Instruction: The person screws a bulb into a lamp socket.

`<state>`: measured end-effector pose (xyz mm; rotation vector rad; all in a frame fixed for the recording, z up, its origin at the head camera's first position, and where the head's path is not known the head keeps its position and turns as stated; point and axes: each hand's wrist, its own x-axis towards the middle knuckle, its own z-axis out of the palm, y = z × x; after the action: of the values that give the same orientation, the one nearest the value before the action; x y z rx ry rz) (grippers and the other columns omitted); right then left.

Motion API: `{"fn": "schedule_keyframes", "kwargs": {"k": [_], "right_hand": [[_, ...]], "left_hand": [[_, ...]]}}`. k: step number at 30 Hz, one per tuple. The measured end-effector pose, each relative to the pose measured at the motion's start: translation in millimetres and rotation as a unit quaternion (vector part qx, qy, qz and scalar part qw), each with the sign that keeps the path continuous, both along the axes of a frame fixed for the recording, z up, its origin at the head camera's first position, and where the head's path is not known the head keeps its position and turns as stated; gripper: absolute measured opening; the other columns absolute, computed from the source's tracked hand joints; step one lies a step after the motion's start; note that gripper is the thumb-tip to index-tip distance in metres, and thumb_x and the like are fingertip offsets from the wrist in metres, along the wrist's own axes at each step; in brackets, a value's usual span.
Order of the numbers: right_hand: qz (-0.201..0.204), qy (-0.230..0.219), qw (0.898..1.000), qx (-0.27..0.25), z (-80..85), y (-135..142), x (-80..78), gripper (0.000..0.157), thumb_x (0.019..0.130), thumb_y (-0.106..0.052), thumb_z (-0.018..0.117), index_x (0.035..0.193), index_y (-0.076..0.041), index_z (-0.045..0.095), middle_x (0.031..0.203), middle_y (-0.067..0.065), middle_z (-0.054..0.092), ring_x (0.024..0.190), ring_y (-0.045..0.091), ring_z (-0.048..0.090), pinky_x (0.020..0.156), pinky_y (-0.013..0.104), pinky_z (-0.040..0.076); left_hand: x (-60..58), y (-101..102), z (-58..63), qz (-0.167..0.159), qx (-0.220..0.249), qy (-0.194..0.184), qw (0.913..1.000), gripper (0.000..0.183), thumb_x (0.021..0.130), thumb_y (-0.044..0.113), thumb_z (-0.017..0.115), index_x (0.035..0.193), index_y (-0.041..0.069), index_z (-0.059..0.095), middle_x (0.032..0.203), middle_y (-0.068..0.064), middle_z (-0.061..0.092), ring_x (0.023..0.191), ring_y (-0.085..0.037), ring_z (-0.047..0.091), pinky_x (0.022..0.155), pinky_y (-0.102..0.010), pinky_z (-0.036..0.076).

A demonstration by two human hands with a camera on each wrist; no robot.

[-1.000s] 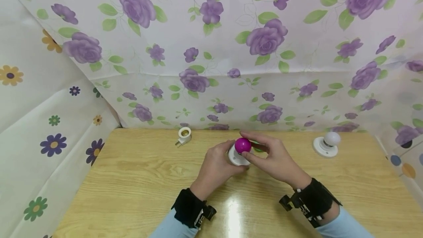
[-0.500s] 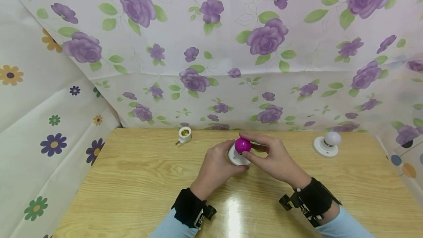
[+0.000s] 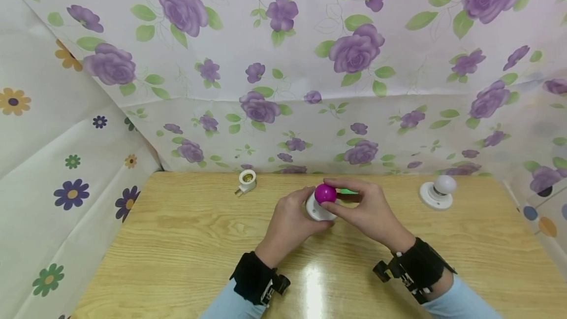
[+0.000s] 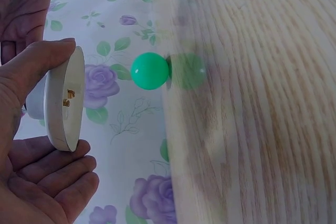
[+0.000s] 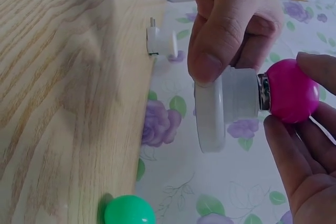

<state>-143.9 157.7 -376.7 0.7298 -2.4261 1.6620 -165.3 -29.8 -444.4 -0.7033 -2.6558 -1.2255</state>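
Observation:
My left hand (image 3: 292,218) grips a round white lamp holder (image 4: 65,98) by its base rim, thumb on one side and fingers on the other. In the left wrist view brass screws show in its hollow underside. A magenta light bulb (image 5: 293,91) sits at the mouth of the holder, a strip of its metal screw cap showing. My right hand (image 3: 365,208) pinches the bulb's globe between thumb and fingers. Both wrist views show the holder raised off the table. Behind the right hand lies a green bulb (image 4: 150,71), mostly hidden in the head view.
A white plug-in socket (image 3: 247,181) with two pins lies at the back of the wooden table (image 3: 186,255). On the right stands another white holder (image 3: 436,202) bearing a white bulb (image 3: 445,184). Flowered sheeting (image 3: 292,63) rises behind the table.
The right hand's fingers have shifted slightly around the magenta bulb, uncovering a little more of the green bulb behind. The left hand and holder stay in place.

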Motion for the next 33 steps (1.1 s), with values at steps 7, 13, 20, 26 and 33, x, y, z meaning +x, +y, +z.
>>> {"fn": "schedule_keyframes", "kwargs": {"k": [7,13,20,26,33], "right_hand": [[-0.011,0.018,1.000,-0.017,-3.7,-2,-1.8,0.039,0.078,-0.010,0.074,0.114,-0.003,0.063,0.113,0.008,0.062,0.098,0.018,0.060,0.076,0.032,0.050],[-0.002,0.010,1.000,-0.009,-4.5,0,-3.4,0.045,0.079,-0.015,0.074,0.121,-0.008,0.059,0.120,0.001,0.058,0.108,0.018,0.055,0.083,0.035,0.047],[0.038,-0.009,0.999,0.008,-23.0,7,-13.9,0.050,0.084,-0.022,0.069,0.131,-0.017,0.053,0.130,-0.004,0.051,0.118,0.016,0.048,0.088,0.035,0.044],[0.067,0.001,0.998,0.000,-33.1,9,-18.4,0.048,0.087,-0.022,0.066,0.132,-0.021,0.052,0.133,-0.004,0.049,0.118,0.017,0.048,0.088,0.039,0.044],[0.061,0.001,0.998,0.003,-33.1,9,-18.3,0.047,0.087,-0.023,0.066,0.132,-0.023,0.053,0.131,-0.004,0.051,0.116,0.017,0.050,0.087,0.038,0.045]], "left_hand": [[-1.1,0,0.3,0.000,0.000,-0.001,1.0000,0.064,0.069,0.047,0.078,0.124,0.024,0.056,0.110,0.011,0.058,0.098,-0.002,0.054,0.079,-0.026,0.047],[-1.3,1,0.5,0.004,-0.002,-0.004,1.0000,0.063,0.067,0.046,0.079,0.122,0.023,0.056,0.110,0.012,0.058,0.099,-0.002,0.053,0.082,-0.027,0.046],[-0.7,1,0.8,0.005,0.001,-0.007,1.0000,0.062,0.066,0.045,0.080,0.120,0.024,0.057,0.108,0.013,0.058,0.097,-0.002,0.053,0.081,-0.028,0.047],[-0.6,1,0.5,0.002,0.003,-0.006,1.0000,0.063,0.067,0.046,0.080,0.122,0.025,0.056,0.108,0.014,0.058,0.097,-0.002,0.053,0.080,-0.030,0.048],[-1.0,1,-0.1,0.004,-0.001,-0.003,1.0000,0.062,0.067,0.047,0.079,0.121,0.024,0.056,0.107,0.014,0.058,0.095,-0.002,0.054,0.078,-0.027,0.048]]}}
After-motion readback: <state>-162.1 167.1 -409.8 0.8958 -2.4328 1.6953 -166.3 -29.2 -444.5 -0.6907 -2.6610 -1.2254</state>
